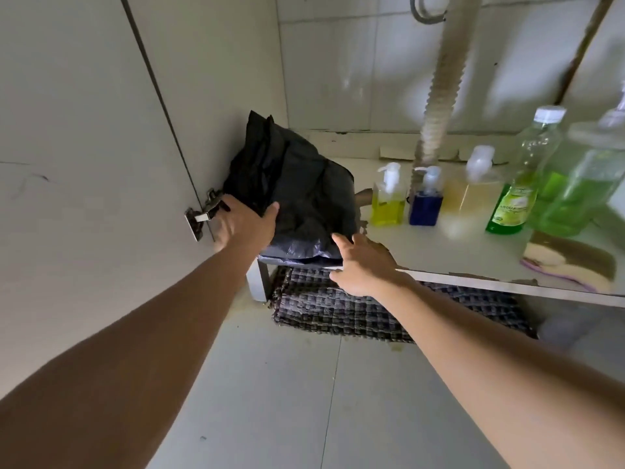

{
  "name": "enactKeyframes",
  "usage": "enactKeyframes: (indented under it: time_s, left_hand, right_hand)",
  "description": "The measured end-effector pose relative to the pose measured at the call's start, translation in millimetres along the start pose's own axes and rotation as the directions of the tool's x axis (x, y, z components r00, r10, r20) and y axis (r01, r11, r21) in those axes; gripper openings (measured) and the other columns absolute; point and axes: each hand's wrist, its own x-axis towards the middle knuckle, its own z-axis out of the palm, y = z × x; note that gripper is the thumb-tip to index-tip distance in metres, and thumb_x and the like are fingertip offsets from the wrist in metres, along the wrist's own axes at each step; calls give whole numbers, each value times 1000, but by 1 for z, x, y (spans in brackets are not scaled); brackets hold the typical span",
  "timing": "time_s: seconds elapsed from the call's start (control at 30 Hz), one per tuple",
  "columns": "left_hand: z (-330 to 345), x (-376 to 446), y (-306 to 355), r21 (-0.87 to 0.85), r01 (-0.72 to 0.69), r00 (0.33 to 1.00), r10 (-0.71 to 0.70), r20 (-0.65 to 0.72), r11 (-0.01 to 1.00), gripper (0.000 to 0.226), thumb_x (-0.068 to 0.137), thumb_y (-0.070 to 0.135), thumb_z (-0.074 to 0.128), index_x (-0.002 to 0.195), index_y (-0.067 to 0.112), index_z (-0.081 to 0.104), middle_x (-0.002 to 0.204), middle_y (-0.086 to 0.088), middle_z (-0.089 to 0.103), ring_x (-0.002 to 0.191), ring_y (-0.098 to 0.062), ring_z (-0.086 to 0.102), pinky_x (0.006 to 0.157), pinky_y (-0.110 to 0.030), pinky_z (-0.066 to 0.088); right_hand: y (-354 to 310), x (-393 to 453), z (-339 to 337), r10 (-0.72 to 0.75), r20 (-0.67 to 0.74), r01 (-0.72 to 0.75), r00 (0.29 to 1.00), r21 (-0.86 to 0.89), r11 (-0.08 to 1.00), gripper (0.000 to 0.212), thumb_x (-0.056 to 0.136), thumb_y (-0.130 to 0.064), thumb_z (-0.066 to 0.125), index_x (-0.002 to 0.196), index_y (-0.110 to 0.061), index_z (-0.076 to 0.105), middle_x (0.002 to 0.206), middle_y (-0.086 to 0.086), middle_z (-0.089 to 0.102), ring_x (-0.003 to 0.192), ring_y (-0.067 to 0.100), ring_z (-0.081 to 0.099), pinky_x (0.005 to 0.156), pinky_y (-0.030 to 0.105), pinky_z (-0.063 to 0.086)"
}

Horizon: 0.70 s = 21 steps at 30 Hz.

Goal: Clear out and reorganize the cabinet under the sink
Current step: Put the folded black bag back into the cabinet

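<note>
Black bag (297,194) overhangs shelf edge (473,282).

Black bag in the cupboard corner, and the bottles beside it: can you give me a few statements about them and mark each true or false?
1. The black bag sits at the left end of the shelf. True.
2. The left hand touches the bag's left side. True.
3. The right hand holds the yellow pump bottle. False: it is at the shelf's front edge beside the bag, fingers spread, holding nothing.
4. The blue pump bottle stands to the right of the yellow one. True.
5. The woven mat lies on top of the shelf. False: it lies on the floor under the shelf.
</note>
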Motion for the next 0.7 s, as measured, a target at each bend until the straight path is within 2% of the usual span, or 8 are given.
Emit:
enactKeyframes:
  time_s: [0.1, 0.17, 0.23, 0.3, 0.4, 0.5, 0.63, 0.7]
  left_hand:
    - [7, -27, -5, 158, -320, 938, 336, -83, 934, 70, 92, 56, 43, 147, 23, 16, 149, -15, 26, 129, -38, 39, 95, -55, 42]
    - [12, -33, -11, 317, -512, 846, 532, 27, 798, 56, 96, 50, 38, 146, 28, 23, 154, -10, 20, 139, -32, 26, 102, -56, 39]
    - [17, -25, -20, 425, -540, 837, 516, 182, 726, 49, 100, 45, 32, 146, 27, 26, 158, -9, 9, 145, -32, 11, 108, -55, 32]
    - [13, -12, -22, 440, -494, 870, 431, 240, 750, 52, 101, 42, 31, 148, 23, 24, 160, -12, 1, 146, -36, 5, 112, -53, 26]
    - [1, -4, -11, 410, -430, 903, 376, 208, 804, 58, 100, 43, 36, 150, 19, 18, 159, -17, 0, 145, -39, 6, 113, -52, 24]
    - [-7, -12, 0, 432, -414, 910, 364, 197, 801, 61, 99, 45, 37, 149, 19, 16, 159, -17, 1, 145, -38, 7, 112, -53, 23]
    - [-20, -27, -3, 515, -425, 905, 350, 242, 744, 65, 98, 45, 39, 150, 15, 15, 158, -18, 7, 144, -37, 13, 112, -51, 23]
    - [-28, -42, -4, 526, -440, 898, 358, 256, 728, 61, 97, 45, 41, 146, 13, 22, 153, -19, 19, 140, -36, 23, 109, -50, 29]
  right_hand:
    - [1, 3, 9, -31, -141, 20, 989, -76, 997, 59, 93, -21, 52, 146, -24, 27, 135, 14, 40, 115, 34, 54, 92, 39, 46]
    - [-1, 6, 8, -12, -180, 6, 984, -36, 999, 54, 91, -15, 54, 141, -22, 36, 129, 14, 43, 110, 36, 57, 91, 41, 49]
    - [-6, 7, 2, 47, -231, -37, 972, 47, 998, 43, 90, -11, 56, 131, -16, 45, 125, 16, 46, 106, 36, 60, 90, 42, 52]
    - [-12, 6, -6, 114, -251, -88, 961, 111, 990, 32, 91, -11, 57, 121, -8, 51, 120, 16, 55, 104, 34, 61, 85, 38, 52]
    - [-21, -3, -17, 73, -76, -66, 994, 93, 994, 32, 95, -20, 50, 125, -11, 53, 124, 12, 60, 108, 28, 60, 73, 26, 41]
    - [-28, -21, -31, 2, 75, -9, 997, 94, 996, 46, 97, -21, 43, 143, -23, 37, 142, 6, 47, 121, 24, 51, 76, 21, 32]
    - [-36, -44, -39, -62, 65, 57, 996, 77, 995, 48, 96, -18, 45, 143, -25, 36, 147, 1, 43, 126, 20, 47, 90, 21, 37]
    - [-38, -57, -44, -97, 51, 94, 994, 53, 994, 45, 94, -15, 47, 139, -20, 42, 143, 2, 46, 124, 20, 48, 86, 20, 36]
